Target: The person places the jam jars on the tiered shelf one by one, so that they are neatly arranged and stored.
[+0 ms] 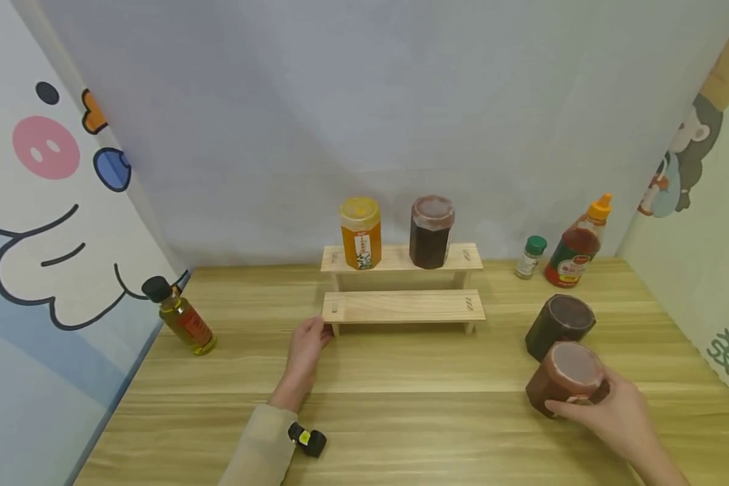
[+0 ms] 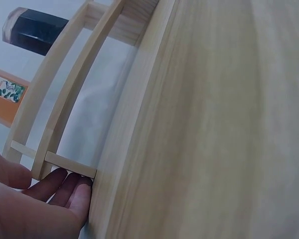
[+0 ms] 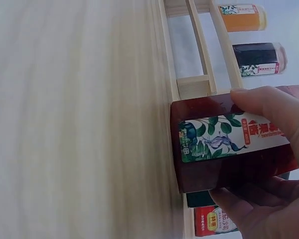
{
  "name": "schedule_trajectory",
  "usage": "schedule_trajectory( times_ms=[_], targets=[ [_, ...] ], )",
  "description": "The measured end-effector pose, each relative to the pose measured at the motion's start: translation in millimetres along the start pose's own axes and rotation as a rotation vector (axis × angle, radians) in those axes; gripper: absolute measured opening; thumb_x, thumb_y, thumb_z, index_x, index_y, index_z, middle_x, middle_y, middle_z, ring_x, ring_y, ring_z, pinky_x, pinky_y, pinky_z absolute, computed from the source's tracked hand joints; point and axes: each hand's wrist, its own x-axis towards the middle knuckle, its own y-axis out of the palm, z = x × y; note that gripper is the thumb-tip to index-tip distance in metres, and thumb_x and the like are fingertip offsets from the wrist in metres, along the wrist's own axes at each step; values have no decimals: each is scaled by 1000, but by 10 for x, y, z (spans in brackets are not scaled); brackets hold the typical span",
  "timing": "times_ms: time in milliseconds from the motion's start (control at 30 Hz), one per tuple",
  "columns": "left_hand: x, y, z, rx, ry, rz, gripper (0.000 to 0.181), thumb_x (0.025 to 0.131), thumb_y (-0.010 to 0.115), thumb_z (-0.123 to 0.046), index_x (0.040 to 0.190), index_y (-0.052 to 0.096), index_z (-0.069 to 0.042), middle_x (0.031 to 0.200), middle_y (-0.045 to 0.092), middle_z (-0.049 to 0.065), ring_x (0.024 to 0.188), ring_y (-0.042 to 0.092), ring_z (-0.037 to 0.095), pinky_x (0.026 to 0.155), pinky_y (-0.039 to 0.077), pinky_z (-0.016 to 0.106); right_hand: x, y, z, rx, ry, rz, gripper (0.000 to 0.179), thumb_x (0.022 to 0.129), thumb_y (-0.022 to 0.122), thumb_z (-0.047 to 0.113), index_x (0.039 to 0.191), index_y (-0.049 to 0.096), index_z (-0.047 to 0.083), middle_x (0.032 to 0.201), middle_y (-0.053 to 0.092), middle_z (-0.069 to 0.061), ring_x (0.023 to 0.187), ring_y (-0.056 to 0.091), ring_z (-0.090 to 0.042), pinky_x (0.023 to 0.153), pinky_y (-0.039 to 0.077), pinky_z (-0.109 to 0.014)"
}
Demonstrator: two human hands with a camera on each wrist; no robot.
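My right hand [image 1: 622, 415] grips a hexagonal jar of dark red contents [image 1: 555, 388], thumb on one side and fingers on the other. In the right wrist view, this jar [image 3: 209, 174] shows a white label with leaves, and its base is close to the tabletop. A second dark jar [image 1: 549, 331] stands just behind it. My left hand [image 1: 306, 344] holds the left end of the two-step wooden rack [image 1: 401, 307]. The left wrist view shows the thumb by the top of the lower board and curled fingers [image 2: 79, 199] against the end leg.
On the rack's upper step stand an orange-yellow jar [image 1: 360, 236] and a dark jar [image 1: 430, 236]. A green-capped shaker [image 1: 530, 260] and a red sauce bottle [image 1: 574, 253] stand at the back right. An oil bottle [image 1: 188, 324] is at the left. A pale cloth wall [image 1: 401, 101] rises behind.
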Motion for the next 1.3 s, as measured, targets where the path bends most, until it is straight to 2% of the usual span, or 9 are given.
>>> schedule_trajectory(
  times_ms=[100, 200, 333, 500, 600, 733, 867, 1000, 1300],
  targets=[
    [-3, 5, 1, 6, -4, -1, 40, 104, 34, -12, 130, 42, 18, 127, 48, 31, 117, 48, 38, 101, 42, 41, 14, 10, 13, 61, -11, 19, 83, 69, 87, 30, 134, 48, -3, 117, 60, -21, 87, 58, 4, 67, 52, -17],
    [-5, 7, 3, 8, -6, -1, 41, 104, 35, -13, 130, 42, 18, 128, 48, 30, 118, 48, 38, 101, 42, 40, 37, 19, 48, 73, -17, 27, 90, 69, 87, 31, 138, 43, -6, 122, 57, -25, 98, 61, -9, 71, 51, -12],
    [-9, 7, 2, 8, 0, -2, 41, 104, 35, -12, 130, 41, 18, 128, 47, 30, 118, 48, 38, 101, 42, 40, 72, 41, 117, 71, -28, 22, 91, 67, 88, 32, 136, 44, -8, 120, 57, -27, 104, 60, -37, 73, 49, -11],
    [-7, 6, 1, 13, 3, -4, 40, 104, 34, -12, 130, 42, 18, 128, 47, 30, 117, 48, 38, 101, 42, 40, 121, 83, 222, 103, -47, 52, 87, 68, 87, 32, 135, 45, -6, 122, 57, -25, 106, 58, -42, 77, 52, -16],
    [-10, 1, 4, 16, 3, -3, 40, 104, 34, -12, 130, 42, 18, 129, 47, 30, 118, 48, 38, 101, 42, 41, 154, 111, 291, 125, -61, 66, 88, 68, 87, 32, 136, 45, -5, 124, 56, -24, 108, 57, -42, 80, 52, -17],
    [-16, -8, 15, 19, 0, -5, 40, 104, 34, -12, 129, 43, 18, 128, 47, 31, 118, 48, 39, 102, 42, 41, 198, 151, 369, 141, -112, 53, 86, 67, 89, 30, 134, 47, -5, 121, 58, -22, 105, 60, -38, 78, 50, -13],
    [-20, -14, 24, 19, 2, -8, 40, 104, 34, -12, 128, 45, 18, 127, 48, 31, 118, 48, 39, 101, 42, 41, 237, 193, 433, 155, -166, 33, 81, 65, 90, 27, 129, 51, -4, 117, 62, -18, 98, 64, -17, 75, 51, -14],
    [-17, -9, 21, 17, 3, -6, 40, 104, 34, -12, 127, 45, 18, 126, 49, 30, 117, 49, 39, 101, 42, 41, 287, 226, 494, 181, -184, 26, 78, 65, 90, 25, 127, 54, -2, 114, 63, -15, 93, 60, 1, 74, 52, -15],
    [-9, 0, -2, 32, -9, -11, 41, 104, 35, -13, 131, 42, 17, 131, 46, 30, 119, 47, 38, 102, 42, 40, 410, 309, 671, 207, -159, 29, 78, 66, 90, 28, 129, 54, 1, 114, 64, -12, 95, 64, -13, 74, 54, -21]
  ],
)
